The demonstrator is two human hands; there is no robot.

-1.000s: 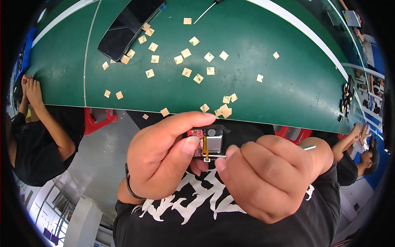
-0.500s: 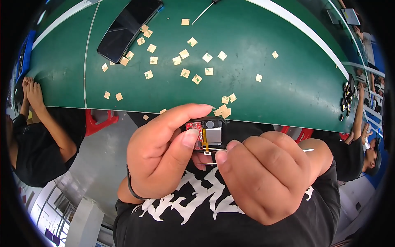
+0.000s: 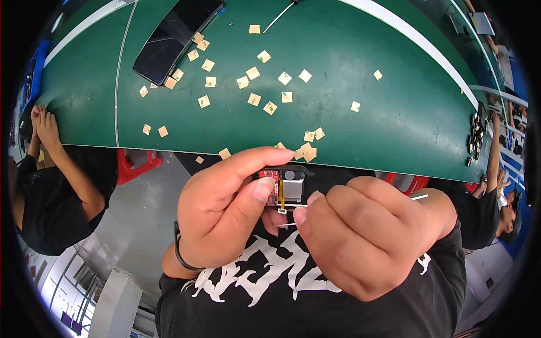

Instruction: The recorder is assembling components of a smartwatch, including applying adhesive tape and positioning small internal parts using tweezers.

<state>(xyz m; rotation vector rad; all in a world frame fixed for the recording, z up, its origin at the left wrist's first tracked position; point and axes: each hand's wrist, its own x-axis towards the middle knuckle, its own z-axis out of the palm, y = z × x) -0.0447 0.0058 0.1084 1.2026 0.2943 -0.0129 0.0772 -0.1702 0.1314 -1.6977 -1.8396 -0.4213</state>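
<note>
Pinched in my left hand [image 3: 217, 211] is a small black electronic housing [image 3: 301, 170], held open side up just off the table's near edge. Inside it lie a red circuit board [image 3: 270, 176], partly under my thumb, and a silver rectangular part [image 3: 293, 190]. A yellow-orange ribbon cable [image 3: 282, 191] runs down to a small white connector [image 3: 282, 211] at the housing's lower edge. Closed in my right hand [image 3: 360, 242] are metal tweezers [image 3: 420, 197]. Their two thin arms lie apart, above and below the connector; whether they touch it, I cannot tell.
Several small beige adhesive squares [image 3: 253, 99] are scattered over the green table [image 3: 394, 129]. A black phone [image 3: 174, 42] and a thin screwdriver [image 3: 279, 17] lie farther back. Co-workers sit at both sides, near red stools [image 3: 138, 166]. Small black parts [image 3: 476, 138] are piled at far right.
My left hand and the housing have shifted slightly down and right. The tweezers have tilted a little, their back end rising. Both hands keep their grip.
</note>
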